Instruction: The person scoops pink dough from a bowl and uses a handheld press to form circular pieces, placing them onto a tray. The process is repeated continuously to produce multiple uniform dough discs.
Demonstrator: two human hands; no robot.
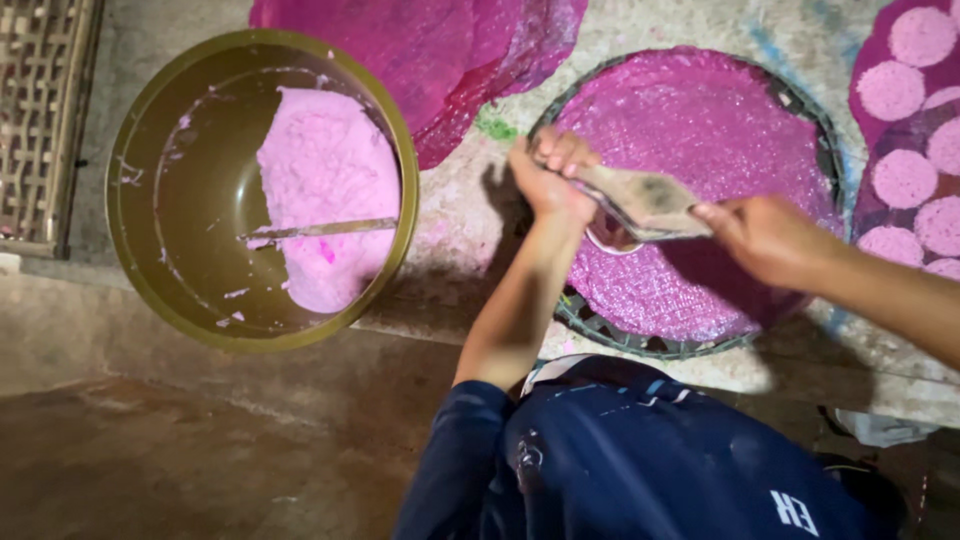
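pink paste fills the cup [610, 238] pinched in the left hand [552, 175] – right hand [765, 238] grips a flat scraper [645, 200] across its rim, over the round purple mat [700, 140]. best kept level – basin [180, 190] off left.

A floor-level craft workshop, by the look of it: a big basin [150, 200] of pink paste [325, 190] sits on the stained concrete floor [180, 450], magenta sheets [430, 50] lie spread to the far side, and pink discs [905, 178] dry at right.
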